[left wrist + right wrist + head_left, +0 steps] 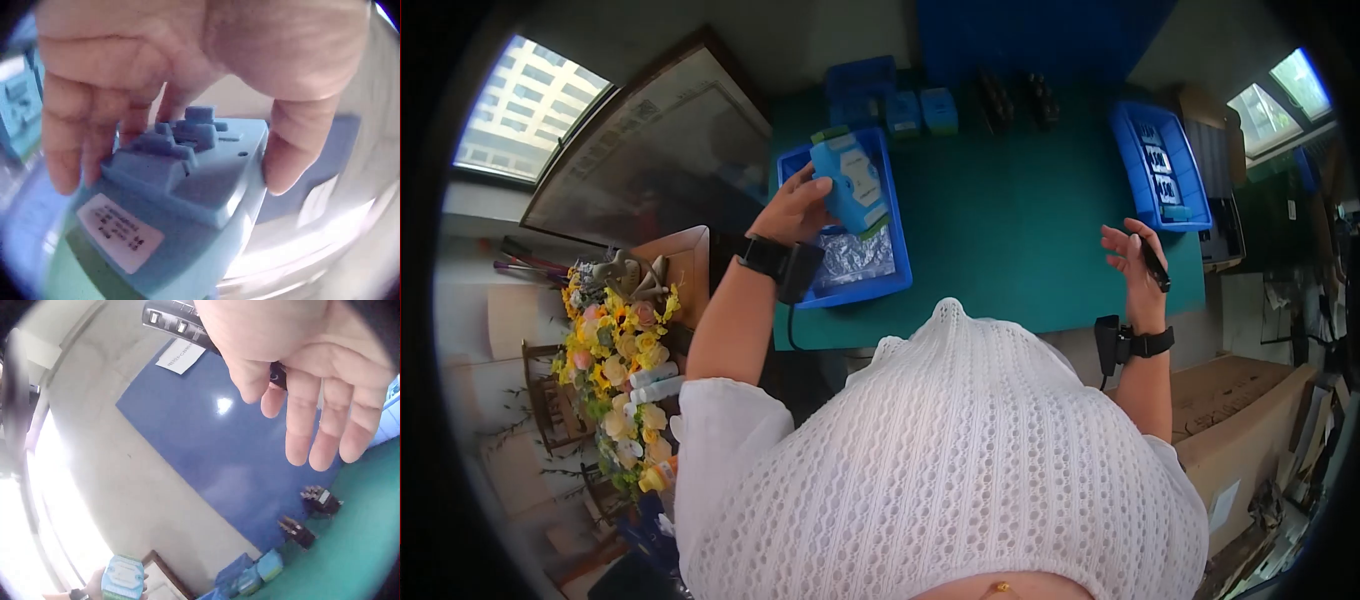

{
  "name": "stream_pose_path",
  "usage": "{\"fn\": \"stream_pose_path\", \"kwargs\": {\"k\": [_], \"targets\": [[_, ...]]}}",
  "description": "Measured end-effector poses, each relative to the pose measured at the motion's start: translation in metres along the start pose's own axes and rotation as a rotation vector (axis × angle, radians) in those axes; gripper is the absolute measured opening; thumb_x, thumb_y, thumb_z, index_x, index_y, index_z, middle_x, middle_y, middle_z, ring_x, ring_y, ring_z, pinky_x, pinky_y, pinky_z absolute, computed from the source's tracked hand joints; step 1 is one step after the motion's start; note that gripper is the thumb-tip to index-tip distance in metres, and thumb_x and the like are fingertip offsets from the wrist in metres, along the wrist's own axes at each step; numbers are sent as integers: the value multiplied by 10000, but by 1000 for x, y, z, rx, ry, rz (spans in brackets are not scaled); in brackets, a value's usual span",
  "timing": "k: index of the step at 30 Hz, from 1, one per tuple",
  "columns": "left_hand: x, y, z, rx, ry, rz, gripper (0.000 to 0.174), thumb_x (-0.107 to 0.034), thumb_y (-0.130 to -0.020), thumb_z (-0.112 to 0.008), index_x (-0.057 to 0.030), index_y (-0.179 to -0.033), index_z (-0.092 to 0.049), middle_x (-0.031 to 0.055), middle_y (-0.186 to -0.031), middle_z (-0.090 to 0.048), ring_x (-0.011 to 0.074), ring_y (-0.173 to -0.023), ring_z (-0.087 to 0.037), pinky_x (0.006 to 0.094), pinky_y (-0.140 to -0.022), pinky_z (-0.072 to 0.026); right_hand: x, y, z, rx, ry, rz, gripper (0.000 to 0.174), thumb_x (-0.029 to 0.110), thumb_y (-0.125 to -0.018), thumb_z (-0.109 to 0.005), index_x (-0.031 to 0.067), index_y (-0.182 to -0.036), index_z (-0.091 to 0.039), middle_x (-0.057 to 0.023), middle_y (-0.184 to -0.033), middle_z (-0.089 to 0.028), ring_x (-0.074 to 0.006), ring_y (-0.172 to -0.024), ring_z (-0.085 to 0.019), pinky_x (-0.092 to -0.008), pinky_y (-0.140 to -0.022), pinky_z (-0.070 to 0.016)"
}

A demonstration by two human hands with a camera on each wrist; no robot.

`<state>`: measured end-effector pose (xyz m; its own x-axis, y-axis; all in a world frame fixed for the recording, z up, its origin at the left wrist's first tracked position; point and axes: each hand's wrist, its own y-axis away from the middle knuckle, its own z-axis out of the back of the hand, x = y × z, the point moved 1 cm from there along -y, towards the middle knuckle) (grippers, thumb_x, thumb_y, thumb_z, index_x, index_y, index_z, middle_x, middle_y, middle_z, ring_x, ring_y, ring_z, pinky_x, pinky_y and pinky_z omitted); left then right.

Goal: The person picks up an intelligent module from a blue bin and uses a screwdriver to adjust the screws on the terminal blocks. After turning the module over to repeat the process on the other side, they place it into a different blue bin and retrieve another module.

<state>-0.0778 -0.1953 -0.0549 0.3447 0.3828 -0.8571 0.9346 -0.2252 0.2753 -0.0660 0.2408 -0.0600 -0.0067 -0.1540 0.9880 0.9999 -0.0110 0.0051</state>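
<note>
My left hand grips a light blue plastic casing with green ends, above a blue bin. In the left wrist view, my fingers and thumb hold opposite sides of the casing, whose face has raised clips and a white printed label. The bin contains clear plastic packaging. At the right, my right hand holds a slim black object with small light windows, pinched near the thumb while the other fingers extend loosely. It is partly hidden by the hand, and I cannot tell its kind.
A second blue bin with labelled items stands at the right of the green table. More blue casings and a small blue bin sit at the back, near black pronged parts. Flowers stand left.
</note>
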Motion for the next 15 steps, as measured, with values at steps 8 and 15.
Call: {"fn": "stream_pose_path", "kwargs": {"k": [8,15], "targets": [[14,-10,-128,330,494,-74,732,-401,-692,-655,-64,-1282,-381,200,-1225,-472,389,-1082,-504,480,-837,-476,29,-34,15,17,-274,87,356,312,-940,-394,-3,-996,-550,-77,-822,-603,-131,-768,-578,-267,-732,-461],[44,-30,-218,220,389,-48,679,-247,-702,-694,-102,-1289,-385,159,-1217,-493,363,-1109,-494,517,-869,-449,59,-61,58,0,-551,162,276,254,-936,-404,25,-826,-514,-33,-638,-498,-108,-582,-507,-332,-775,-490]]}}
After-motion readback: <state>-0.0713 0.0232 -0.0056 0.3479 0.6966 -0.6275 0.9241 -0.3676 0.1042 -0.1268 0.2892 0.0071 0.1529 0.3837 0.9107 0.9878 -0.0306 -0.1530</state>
